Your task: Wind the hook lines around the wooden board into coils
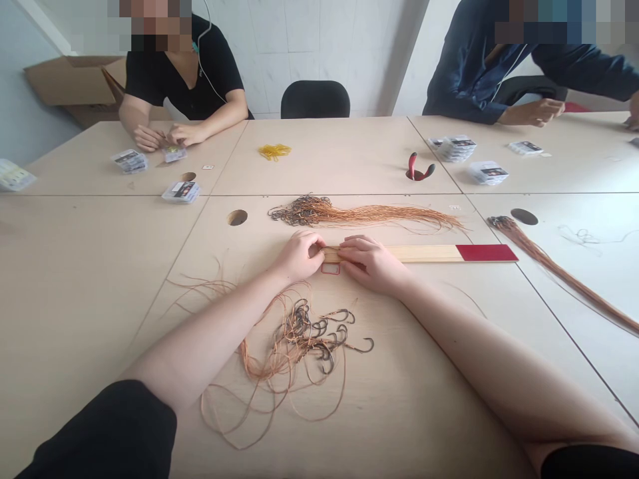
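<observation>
A flat wooden strip [424, 253] with a dark red end lies across the table. My left hand [301, 255] is closed at the strip's left end, fingertips pinched on something too small to make out. My right hand [372, 263] rests over the strip just beside it, fingers bent and pressed together; what they grip is hidden. Under the hands a small red-edged label [330, 269] shows. Nearer me lies a loose tangle of large hooks [324, 339] with orange-brown cords. Beyond the strip a bundle of corded hooks [309, 211] stretches to the right.
Another cord bundle [564, 273] lies at the right. Red-handled pliers [420, 167] stand in a table hole. Yellow pieces [274, 152] and stacked plastic boxes [456, 148] lie farther back. Two people sit across the table [74, 266], one handling a small box [174, 154].
</observation>
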A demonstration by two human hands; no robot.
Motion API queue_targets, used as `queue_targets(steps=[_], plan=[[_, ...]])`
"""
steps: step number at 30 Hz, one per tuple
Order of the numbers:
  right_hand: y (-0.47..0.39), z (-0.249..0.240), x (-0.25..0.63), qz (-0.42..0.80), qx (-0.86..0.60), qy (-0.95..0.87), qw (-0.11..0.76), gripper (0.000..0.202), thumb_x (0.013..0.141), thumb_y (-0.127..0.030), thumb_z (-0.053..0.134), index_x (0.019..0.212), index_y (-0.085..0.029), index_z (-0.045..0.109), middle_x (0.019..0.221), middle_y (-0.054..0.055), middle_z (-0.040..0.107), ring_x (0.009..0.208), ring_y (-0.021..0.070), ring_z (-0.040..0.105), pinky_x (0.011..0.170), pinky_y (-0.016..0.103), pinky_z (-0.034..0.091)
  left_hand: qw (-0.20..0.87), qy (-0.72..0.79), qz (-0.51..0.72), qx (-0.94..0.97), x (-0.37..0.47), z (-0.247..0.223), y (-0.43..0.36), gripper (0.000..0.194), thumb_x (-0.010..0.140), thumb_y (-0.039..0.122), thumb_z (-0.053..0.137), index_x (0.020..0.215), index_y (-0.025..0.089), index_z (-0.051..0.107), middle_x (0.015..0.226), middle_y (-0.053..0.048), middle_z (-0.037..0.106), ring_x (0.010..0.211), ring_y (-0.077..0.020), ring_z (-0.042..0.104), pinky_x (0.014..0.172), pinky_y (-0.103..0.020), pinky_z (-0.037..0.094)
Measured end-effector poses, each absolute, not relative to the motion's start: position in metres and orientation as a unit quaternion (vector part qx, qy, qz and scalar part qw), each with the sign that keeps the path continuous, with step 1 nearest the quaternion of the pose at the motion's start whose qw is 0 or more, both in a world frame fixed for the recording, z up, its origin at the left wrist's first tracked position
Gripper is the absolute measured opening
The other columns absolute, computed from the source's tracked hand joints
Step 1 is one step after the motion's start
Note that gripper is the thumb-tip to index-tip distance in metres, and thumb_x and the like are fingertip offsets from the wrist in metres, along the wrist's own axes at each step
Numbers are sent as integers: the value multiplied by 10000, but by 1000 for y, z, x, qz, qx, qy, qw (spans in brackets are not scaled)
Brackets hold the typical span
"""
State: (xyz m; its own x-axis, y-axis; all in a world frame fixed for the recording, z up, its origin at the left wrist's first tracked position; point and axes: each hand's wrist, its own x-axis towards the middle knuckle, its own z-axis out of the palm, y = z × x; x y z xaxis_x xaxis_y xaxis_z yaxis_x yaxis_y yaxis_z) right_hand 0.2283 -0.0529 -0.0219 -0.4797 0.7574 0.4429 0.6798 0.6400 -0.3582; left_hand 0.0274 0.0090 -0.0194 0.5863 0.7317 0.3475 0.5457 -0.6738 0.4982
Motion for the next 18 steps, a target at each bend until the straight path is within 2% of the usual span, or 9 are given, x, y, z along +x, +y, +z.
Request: queue_targets(steps=[18], plan=[[-52,-25,230,74,-427,-857,278,256,895,-229,417,984,-194,654,1060,82,609,1006,217,507,871,406,440,180,371,267,871,27,-17,7,90,703,136,548,775,184,575,806,-25,607,837,-184,544,787,-323,440]])
